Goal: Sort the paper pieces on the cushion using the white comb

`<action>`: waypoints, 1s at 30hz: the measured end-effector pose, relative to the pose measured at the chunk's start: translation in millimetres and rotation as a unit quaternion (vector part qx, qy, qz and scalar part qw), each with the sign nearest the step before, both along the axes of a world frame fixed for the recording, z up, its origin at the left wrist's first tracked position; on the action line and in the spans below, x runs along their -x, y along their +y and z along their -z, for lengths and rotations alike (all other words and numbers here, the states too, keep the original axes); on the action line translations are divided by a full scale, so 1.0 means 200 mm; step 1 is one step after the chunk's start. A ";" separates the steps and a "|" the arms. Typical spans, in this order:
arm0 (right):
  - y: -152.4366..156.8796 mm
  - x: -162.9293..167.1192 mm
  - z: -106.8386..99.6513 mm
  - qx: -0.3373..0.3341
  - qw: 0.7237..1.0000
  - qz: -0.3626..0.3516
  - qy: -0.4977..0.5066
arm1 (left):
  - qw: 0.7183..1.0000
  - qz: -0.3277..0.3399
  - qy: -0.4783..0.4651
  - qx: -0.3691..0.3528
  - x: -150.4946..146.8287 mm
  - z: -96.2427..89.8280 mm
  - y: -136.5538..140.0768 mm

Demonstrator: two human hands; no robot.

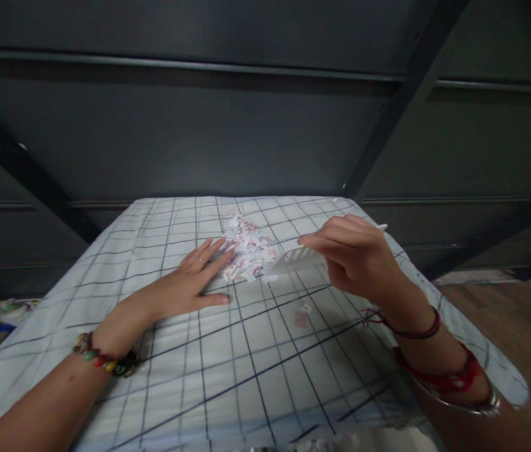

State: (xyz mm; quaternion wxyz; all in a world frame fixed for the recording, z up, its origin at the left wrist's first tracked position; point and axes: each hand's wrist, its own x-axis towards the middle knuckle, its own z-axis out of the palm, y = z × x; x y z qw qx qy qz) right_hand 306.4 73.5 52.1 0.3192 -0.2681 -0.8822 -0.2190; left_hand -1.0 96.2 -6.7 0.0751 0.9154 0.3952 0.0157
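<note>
A heap of small torn paper scraps [245, 248], white with pink and red marks, lies on a checked tablecloth [228, 364]. Flat beside the left edge of the heap is my left hand [194, 276], its fingers spread and the fingertips touching the scraps. My right hand [357, 251] is closed around a thin white slotted tool [300, 258], plastic-looking, whose exact kind I cannot make out. Its lower edge meets the right side of the heap, and a white end sticks out behind my knuckles. Two loose scraps [302, 317] lie nearer to me, below the tool.
Dark grey panels [199, 132] with metal rails rise right behind the table's far edge. Wooden floor [505, 314] shows at the right. Some blurred items [9, 311] stand low at the left, and pale paper-like things [364, 439] lie at the near edge.
</note>
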 end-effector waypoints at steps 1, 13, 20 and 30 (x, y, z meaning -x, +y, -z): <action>0.00 0.00 0.00 -0.001 1.000 0.005 0.010 | 1.000 0.000 -0.001 0.001 0.00 0.00 0.00; 0.01 0.01 0.02 -0.028 0.997 0.073 0.028 | 1.000 0.008 -0.007 -0.001 0.01 0.00 0.00; -0.01 0.00 0.00 -0.036 0.995 0.045 0.080 | 1.000 0.012 -0.016 0.005 0.01 0.00 0.00; -0.08 0.04 -0.07 0.229 0.973 -0.002 -0.025 | 1.000 0.025 -0.003 -0.005 -0.02 -0.02 -0.04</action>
